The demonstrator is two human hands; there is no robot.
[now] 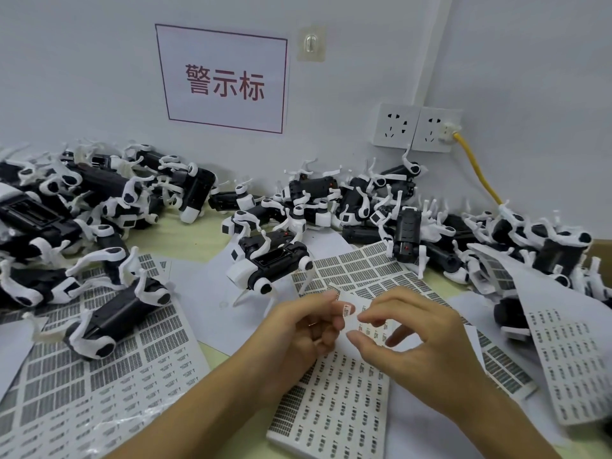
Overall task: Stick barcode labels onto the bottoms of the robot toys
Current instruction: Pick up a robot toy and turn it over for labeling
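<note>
Glossy rectangular label sheet (334, 405); angular plastic toys (268, 260)

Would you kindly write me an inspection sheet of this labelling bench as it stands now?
Surface: pale table, mostly covered.
Job's things: label sheets spread flat; robot toys piled along the wall, one standing ahead of the hands.
Clutter: blank paper under the sheets.
Grippers: left hand pinches a small label strip; right hand fingers curled at the strip, picking at it.
Cables: yellow cable plugged into the wall socket.
Surroundings: white wall, red-lettered sign, adhesive hook.
</note>
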